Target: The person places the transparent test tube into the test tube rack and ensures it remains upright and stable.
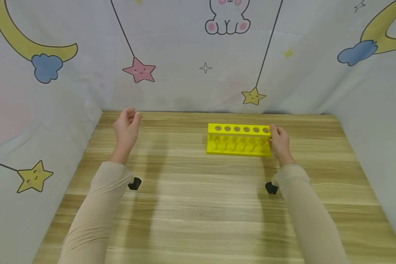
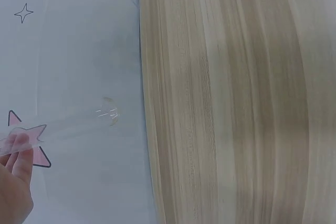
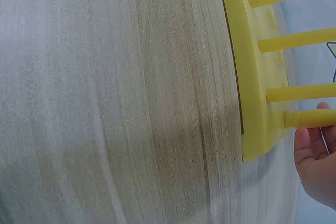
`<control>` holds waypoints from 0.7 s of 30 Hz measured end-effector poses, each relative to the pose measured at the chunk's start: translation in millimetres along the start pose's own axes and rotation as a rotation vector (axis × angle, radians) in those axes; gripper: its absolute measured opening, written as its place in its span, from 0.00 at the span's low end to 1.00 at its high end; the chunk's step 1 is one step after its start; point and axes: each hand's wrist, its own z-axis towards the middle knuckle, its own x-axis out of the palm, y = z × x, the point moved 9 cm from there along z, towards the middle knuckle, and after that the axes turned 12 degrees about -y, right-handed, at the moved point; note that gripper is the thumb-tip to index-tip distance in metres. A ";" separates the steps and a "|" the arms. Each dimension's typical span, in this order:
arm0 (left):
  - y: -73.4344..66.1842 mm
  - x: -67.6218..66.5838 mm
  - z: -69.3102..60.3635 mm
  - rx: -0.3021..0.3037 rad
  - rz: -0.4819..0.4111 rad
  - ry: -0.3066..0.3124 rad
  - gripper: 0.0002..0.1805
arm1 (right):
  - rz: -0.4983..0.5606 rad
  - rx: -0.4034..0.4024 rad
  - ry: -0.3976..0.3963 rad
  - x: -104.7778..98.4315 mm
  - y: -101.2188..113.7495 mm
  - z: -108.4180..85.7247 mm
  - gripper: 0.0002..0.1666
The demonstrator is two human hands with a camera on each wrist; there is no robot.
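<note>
My left hand (image 1: 127, 129) pinches a clear test tube (image 2: 76, 123), its fingers bent and thumb against it. In the left wrist view the tube lies slantwise across the picture, its rounded end away from the hand (image 2: 14, 187); in the head view it is barely visible. A yellow test tube rack (image 1: 239, 153) stands upright at the back, right of the middle, with a row of round holes along its top bar. At the rack's right end, my right hand (image 1: 280, 142) grips it by the end post, as the right wrist view shows.
The wood-grain table (image 1: 198, 205) reaches back to a white printed curtain (image 1: 184, 55) that also hangs at both sides. A black wrist piece (image 1: 135, 183) sticks out from the left cuff and another (image 1: 271, 188) from the right.
</note>
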 end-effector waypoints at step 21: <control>-36.4 22.5 -13.7 0.088 -0.046 0.071 0.16 | 0.030 0.008 0.004 1.0 -0.7 1.5 0.20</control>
